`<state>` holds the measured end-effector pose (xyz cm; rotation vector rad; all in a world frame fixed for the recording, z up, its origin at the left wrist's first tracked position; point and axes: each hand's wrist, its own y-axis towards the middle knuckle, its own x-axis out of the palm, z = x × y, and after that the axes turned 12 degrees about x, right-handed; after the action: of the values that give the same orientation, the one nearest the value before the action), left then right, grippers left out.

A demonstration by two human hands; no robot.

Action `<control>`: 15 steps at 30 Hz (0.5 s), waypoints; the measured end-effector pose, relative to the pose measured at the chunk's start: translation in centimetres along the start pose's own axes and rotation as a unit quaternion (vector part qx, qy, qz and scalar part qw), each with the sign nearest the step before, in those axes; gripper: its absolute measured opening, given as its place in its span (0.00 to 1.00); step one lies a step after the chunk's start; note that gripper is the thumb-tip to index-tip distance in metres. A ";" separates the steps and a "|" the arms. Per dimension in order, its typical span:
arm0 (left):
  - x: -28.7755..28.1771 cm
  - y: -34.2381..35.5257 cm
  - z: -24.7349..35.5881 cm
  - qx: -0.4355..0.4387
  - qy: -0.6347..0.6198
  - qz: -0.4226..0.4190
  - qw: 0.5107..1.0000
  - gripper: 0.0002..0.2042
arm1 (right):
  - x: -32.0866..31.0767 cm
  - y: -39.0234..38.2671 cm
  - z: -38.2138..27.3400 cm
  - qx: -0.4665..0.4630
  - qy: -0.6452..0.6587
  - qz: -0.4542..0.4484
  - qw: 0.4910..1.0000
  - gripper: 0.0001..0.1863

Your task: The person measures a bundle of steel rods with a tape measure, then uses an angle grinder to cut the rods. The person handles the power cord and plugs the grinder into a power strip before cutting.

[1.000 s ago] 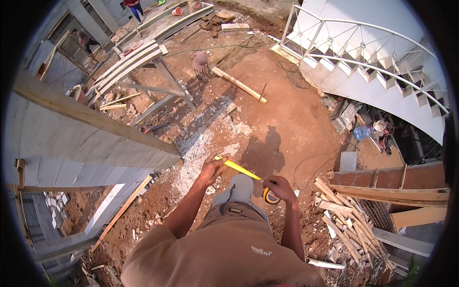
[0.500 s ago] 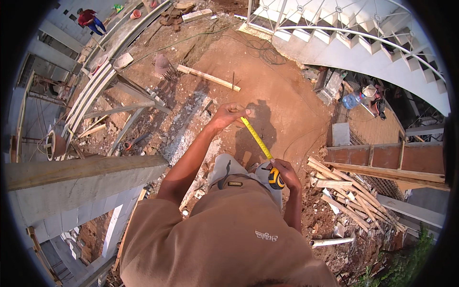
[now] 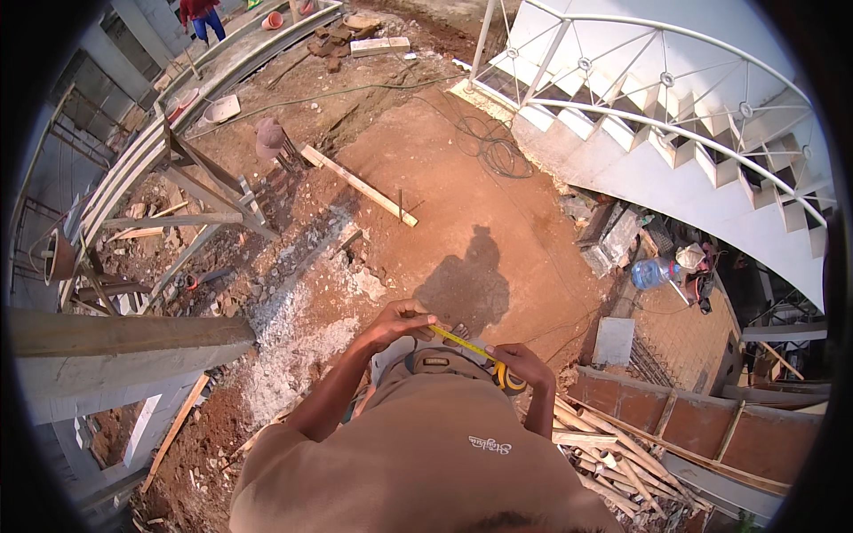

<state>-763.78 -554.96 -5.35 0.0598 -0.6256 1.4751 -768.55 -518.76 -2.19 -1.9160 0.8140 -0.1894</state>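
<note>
In front of my waist, a short length of yellow tape measure blade runs between my two hands. My left hand pinches the blade's free end between thumb and fingers. The yellow and black case of the tape measure is in my right hand, whose fingers wrap round it and partly hide it. Below the blade lie my trousers' waist and the hem of my brown shirt.
A timber plank lies on the reddish dirt ahead. At right are a curved white staircase, a blue water bottle and a pile of wooden poles. Concrete beams stand at left. Another person is at the far left.
The stretch of blade between my hands has become much shorter. Both hands have come closer together and nearer my body. My view has shifted; the far person appears higher in it.
</note>
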 end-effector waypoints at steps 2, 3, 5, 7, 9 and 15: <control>0.5 8.4 -2.6 0.060 0.006 0.023 0.998 0.08 | -6.8 7.1 -1.6 -0.005 -0.034 -0.004 0.999 0.29; 0.8 11.0 -3.8 0.079 0.006 0.039 0.996 0.07 | -10.4 10.0 -3.8 0.008 -0.064 -0.016 0.998 0.29; 1.9 16.1 -2.6 0.085 0.004 0.055 0.995 0.06 | -16.4 12.7 -7.1 0.011 -0.101 -0.033 0.994 0.30; 2.6 19.6 -0.6 0.105 -0.039 0.076 0.991 0.07 | -21.3 14.9 -11.6 -0.019 -0.120 -0.053 0.991 0.31; 2.2 25.2 2.6 0.111 -0.004 0.097 0.989 0.09 | -26.6 17.8 -17.7 -0.072 -0.179 -0.042 0.980 0.31; -3.9 44.1 10.7 0.141 0.051 0.166 0.975 0.11 | -35.9 32.7 -32.5 -0.112 -0.199 -0.024 0.973 0.30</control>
<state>-808.70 -557.33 -12.74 0.1031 -0.3487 1.8726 -825.77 -529.74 -6.58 -2.0915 0.5346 0.2629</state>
